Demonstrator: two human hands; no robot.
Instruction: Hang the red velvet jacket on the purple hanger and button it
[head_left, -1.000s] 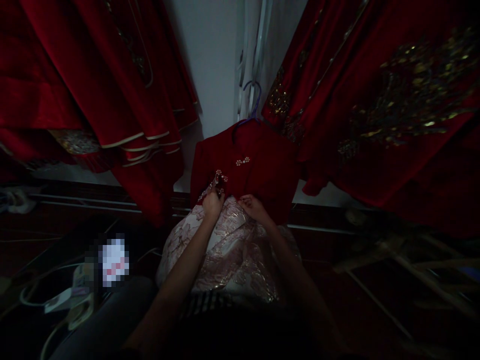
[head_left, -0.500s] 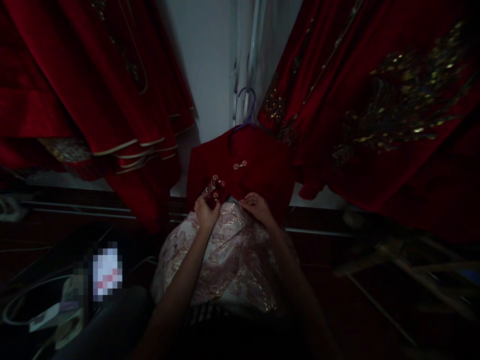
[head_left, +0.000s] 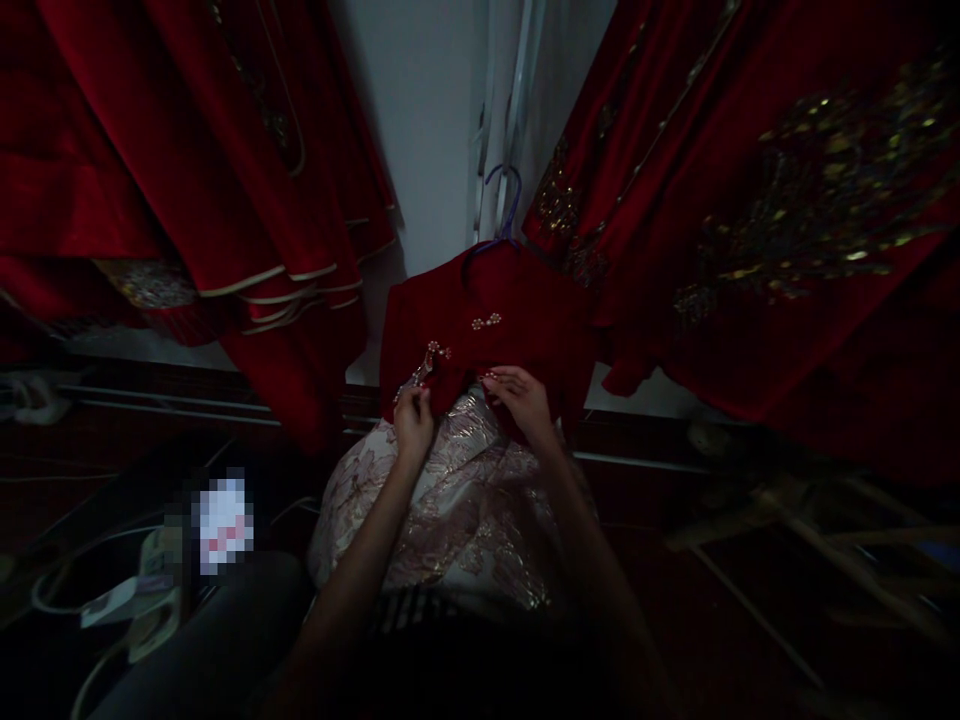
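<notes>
A dark red velvet garment (head_left: 517,300) hangs in front of me on a blue hanger (head_left: 506,200), with pearl frog clasps (head_left: 486,321) down its front. My left hand (head_left: 414,420) pinches the garment's left front edge just below a beaded clasp (head_left: 435,352). My right hand (head_left: 523,400) is curled on the garment's lower hem, fingers bent over the cloth. Under both hands lies a pale pink and gold brocade fabric (head_left: 450,510) spread over my lap.
Long red gowns hang at the left (head_left: 210,170) and, with gold embroidery, at the right (head_left: 787,200). A white wall (head_left: 435,130) shows between them. White cables and a small device (head_left: 142,600) lie at the lower left. Pale wooden sticks (head_left: 795,510) cross the dark floor at the right.
My right hand has slid up from the brocade onto the red hem. My left hand has shifted slightly lower on the front edge. The view has swayed a little.
</notes>
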